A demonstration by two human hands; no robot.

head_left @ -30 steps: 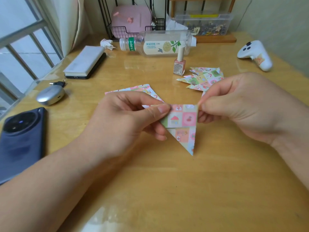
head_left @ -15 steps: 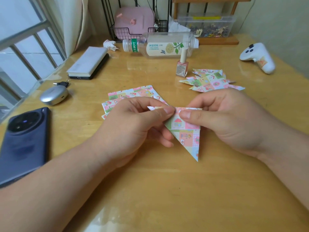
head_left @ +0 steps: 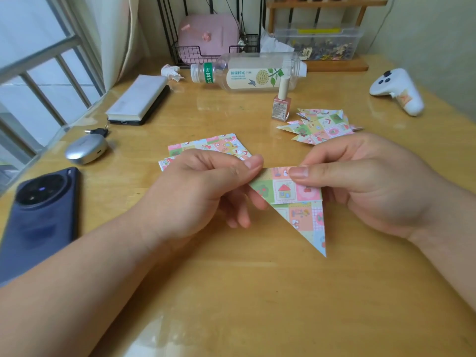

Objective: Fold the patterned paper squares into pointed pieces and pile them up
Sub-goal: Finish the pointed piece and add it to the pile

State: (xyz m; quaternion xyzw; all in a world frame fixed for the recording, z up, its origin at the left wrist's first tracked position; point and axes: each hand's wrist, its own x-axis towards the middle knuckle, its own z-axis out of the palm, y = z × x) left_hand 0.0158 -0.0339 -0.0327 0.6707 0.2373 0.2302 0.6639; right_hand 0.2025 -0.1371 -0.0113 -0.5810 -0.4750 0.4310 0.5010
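At the far left, a dark blue phone [head_left: 38, 217] lay flat on the glossy wooden counter [head_left: 257, 292], with a silver oval case [head_left: 86, 148] just beyond it.

Your left grip [head_left: 195, 191] was clamped on the upper left corner of the pastel patchwork-patterned folded paper triangle [head_left: 301, 210]. The thumb pressed the front face and the other fingers curled behind the sheet. Behind that grip, flat on the counter, lay the stack of unfolded patterned paper squares [head_left: 221, 145], partly hidden by your knuckles.

You held the triangle between your two grips. Its straight edge ran along the top, a folded flap crossed its upper part, and its long point aimed down toward you.

Your right grip [head_left: 365, 186] pinched the top edge near its middle, thumb flat on the flap and fingers curled behind the paper. The two thumbs sat near each other but apart.

Beyond the right grip, the pile of finished pointed paper pieces [head_left: 319, 126] rested on the counter, just beside a small upright pink nail polish bottle [head_left: 282, 108]. A white game controller [head_left: 399, 91] lay at the far right.
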